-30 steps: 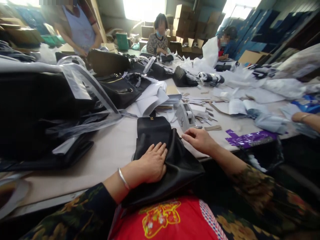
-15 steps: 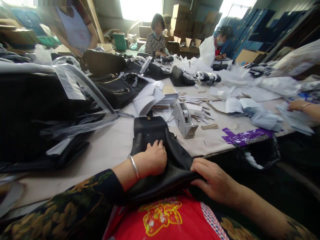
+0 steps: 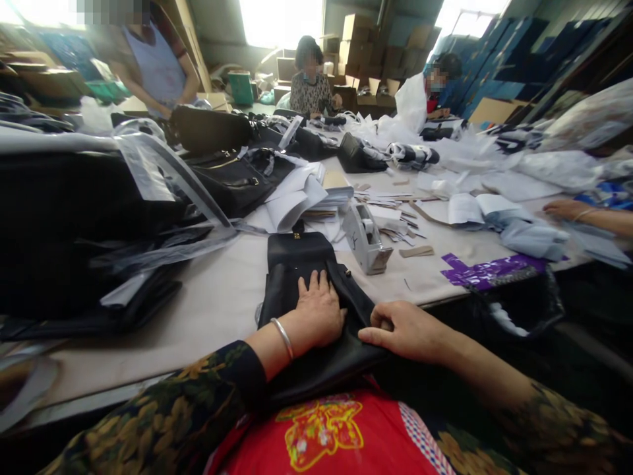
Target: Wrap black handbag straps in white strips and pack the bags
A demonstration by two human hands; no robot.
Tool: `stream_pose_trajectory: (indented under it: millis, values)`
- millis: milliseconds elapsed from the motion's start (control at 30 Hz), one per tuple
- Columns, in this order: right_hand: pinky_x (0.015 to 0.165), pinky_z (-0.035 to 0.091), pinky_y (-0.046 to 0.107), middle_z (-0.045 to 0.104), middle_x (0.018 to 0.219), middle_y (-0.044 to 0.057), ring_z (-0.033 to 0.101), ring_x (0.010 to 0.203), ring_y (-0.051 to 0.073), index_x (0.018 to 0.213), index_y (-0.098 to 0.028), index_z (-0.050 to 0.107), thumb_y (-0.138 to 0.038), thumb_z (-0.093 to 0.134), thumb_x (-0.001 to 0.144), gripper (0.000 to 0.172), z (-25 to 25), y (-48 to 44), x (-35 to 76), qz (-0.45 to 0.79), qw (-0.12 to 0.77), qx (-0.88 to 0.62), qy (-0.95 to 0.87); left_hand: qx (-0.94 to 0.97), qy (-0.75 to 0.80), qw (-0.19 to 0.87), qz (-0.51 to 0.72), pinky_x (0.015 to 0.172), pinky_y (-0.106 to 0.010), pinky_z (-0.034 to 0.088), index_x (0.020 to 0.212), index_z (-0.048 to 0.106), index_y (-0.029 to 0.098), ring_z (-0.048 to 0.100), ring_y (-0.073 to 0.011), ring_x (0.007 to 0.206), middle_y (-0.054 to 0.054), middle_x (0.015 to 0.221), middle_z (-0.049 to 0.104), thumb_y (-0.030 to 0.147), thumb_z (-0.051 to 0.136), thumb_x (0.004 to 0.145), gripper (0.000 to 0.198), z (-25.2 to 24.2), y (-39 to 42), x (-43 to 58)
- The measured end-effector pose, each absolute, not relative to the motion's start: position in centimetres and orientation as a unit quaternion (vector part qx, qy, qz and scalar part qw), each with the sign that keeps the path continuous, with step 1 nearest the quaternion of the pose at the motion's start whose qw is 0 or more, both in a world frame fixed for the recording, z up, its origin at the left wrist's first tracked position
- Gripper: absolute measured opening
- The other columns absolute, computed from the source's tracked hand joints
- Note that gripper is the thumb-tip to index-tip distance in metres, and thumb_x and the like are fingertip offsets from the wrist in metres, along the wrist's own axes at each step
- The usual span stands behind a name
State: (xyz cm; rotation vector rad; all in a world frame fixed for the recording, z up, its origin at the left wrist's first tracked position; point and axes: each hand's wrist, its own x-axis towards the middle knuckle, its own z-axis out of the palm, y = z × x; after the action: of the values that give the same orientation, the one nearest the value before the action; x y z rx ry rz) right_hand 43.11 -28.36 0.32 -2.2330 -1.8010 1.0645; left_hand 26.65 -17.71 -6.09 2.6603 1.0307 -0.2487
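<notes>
A black leather-like bag (image 3: 291, 284) lies at the table's front edge, its flap with a small gold clasp folded out toward the back. My left hand (image 3: 320, 309) rests flat on the bag's front, fingers stretched out. At the bag's right side, my right hand (image 3: 403, 330) pinches the edge between curled fingers and thumb. The near end of the bag reaches over my red apron (image 3: 346, 442). Just behind the bag stands a grey tape dispenser (image 3: 366, 241).
Black bags (image 3: 59, 231) with clear plastic strips pile up on the left. Behind the dispenser lie papers (image 3: 301, 194) and card strips. Purple tape (image 3: 489, 272) holds a dark plastic bag at the table edge. Co-workers sit or stand around; one's hand (image 3: 568, 210) reaches in from the right.
My left hand has flattened and spread its fingers on the bag. My right hand has moved left and inward, drawing the bag's right edge in. A co-worker's hand at right has shifted left.
</notes>
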Motion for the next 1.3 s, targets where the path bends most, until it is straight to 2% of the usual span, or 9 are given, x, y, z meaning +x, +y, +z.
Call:
stream_pose_trajectory:
  millis: [233, 400, 500, 667, 867, 1033, 1100, 1200, 1300]
  values:
    - [0.053, 0.03, 0.03, 0.059, 0.057, 0.002, 0.051, 0.057, 0.017, 0.059, -0.02, 0.058, -0.052, 0.066, 0.079, 0.039, -1.3, -26.5, 43.3, 0.325, 0.006, -0.744, -0.584, 0.909, 0.382, 0.154, -0.06, 0.102, -0.071, 0.037, 0.132, 0.061, 0.007, 0.047, -0.0436, 0.127, -0.027, 0.14, 0.053, 0.043, 0.047, 0.084, 0.062, -5.1, -16.9, 28.5]
    - [0.052, 0.026, 0.028, 0.04, 0.049, -0.004, 0.038, 0.053, 0.012, 0.051, -0.021, 0.042, -0.026, 0.057, 0.073, 0.027, -3.0, -26.1, 42.9, 0.326, 0.062, -0.745, -0.579, 0.912, 0.377, 0.159, -0.023, 0.115, -0.067, 0.025, 0.136, 0.057, 0.004, 0.038, -0.041, 0.139, -0.025, 0.149, 0.046, 0.035, 0.048, 0.084, 0.061, -6.5, -16.6, 28.3]
    - [0.052, 0.026, 0.028, 0.04, 0.051, -0.004, 0.038, 0.053, 0.012, 0.054, -0.021, 0.043, -0.031, 0.053, 0.074, 0.024, -2.7, -26.8, 43.0, 0.305, 0.111, -0.75, -0.577, 0.918, 0.349, 0.172, 0.073, 0.12, -0.06, 0.024, 0.14, 0.051, 0.002, 0.039, -0.0379, 0.141, -0.025, 0.15, 0.045, 0.037, 0.047, 0.089, 0.062, -7.6, -16.5, 27.1]
    - [0.052, 0.029, 0.027, 0.039, 0.053, -0.004, 0.038, 0.054, 0.012, 0.055, -0.022, 0.041, -0.043, 0.05, 0.073, 0.028, -3.1, -28.1, 43.3, 0.331, 0.182, -0.764, -0.522, 0.896, 0.309, 0.218, 0.234, 0.114, -0.046, 0.04, 0.129, 0.058, 0.008, 0.055, -0.0302, 0.127, -0.021, 0.131, 0.061, 0.042, 0.05, 0.092, 0.05, -8.4, -16.3, 25.6]
    - [0.054, 0.031, 0.027, 0.041, 0.054, -0.004, 0.039, 0.055, 0.012, 0.057, -0.022, 0.043, -0.046, 0.052, 0.074, 0.03, -3.9, -28.7, 42.6, 0.317, 0.223, -0.76, -0.521, 0.943, 0.239, 0.201, 0.114, 0.122, -0.054, 0.021, 0.149, 0.036, 0.0, 0.03, -0.0397, 0.148, -0.031, 0.157, 0.033, 0.083, 0.051, 0.077, 0.111, -7.9, -16.7, 25.9]
    - [0.056, 0.035, 0.028, 0.049, 0.053, -0.002, 0.047, 0.055, 0.014, 0.055, -0.022, 0.048, -0.044, 0.05, 0.08, 0.033, -3.4, -27.7, 44.2, 0.313, 0.182, -0.742, -0.565, 0.949, 0.243, 0.2, 0.014, 0.122, -0.053, 0.015, 0.152, 0.029, -0.003, 0.02, -0.0414, 0.151, -0.033, 0.159, 0.026, 0.09, 0.037, 0.076, 0.121, -7.9, -16.6, 26.6]
    - [0.06, 0.04, 0.028, 0.056, 0.058, -0.001, 0.053, 0.059, 0.016, 0.063, -0.02, 0.056, -0.044, 0.05, 0.085, 0.033, -3.4, -26.5, 45.1, 0.262, 0.202, -0.747, -0.577, 0.951, 0.243, 0.192, 0.006, 0.123, -0.053, 0.013, 0.154, 0.027, -0.002, 0.019, -0.0419, 0.151, -0.032, 0.16, 0.025, 0.093, 0.036, 0.074, 0.125, -8.1, -16.6, 26.7]
    - [0.072, 0.046, 0.029, 0.068, 0.076, 0.003, 0.063, 0.071, 0.019, 0.102, -0.017, 0.068, -0.039, 0.057, 0.088, 0.028, -3.7, -24.0, 45.6, 0.151, 0.22, -0.759, -0.594, 0.954, 0.238, 0.185, 0.01, 0.123, -0.053, 0.012, 0.156, 0.024, 0.0, 0.018, -0.0423, 0.152, -0.031, 0.161, 0.023, 0.094, 0.033, 0.074, 0.126, -8.2, -16.6, 26.6]
    - [0.082, 0.046, 0.03, 0.071, 0.096, 0.007, 0.066, 0.087, 0.021, 0.124, -0.018, 0.065, -0.031, 0.059, 0.089, 0.037, -4.2, -21.7, 44.8, 0.111, 0.136, -0.732, -0.659, 0.953, 0.239, 0.185, 0.011, 0.123, -0.053, 0.013, 0.156, 0.026, 0.002, 0.018, -0.042, 0.152, -0.029, 0.162, 0.022, 0.094, 0.033, 0.074, 0.124, -8.1, -16.7, 26.4]
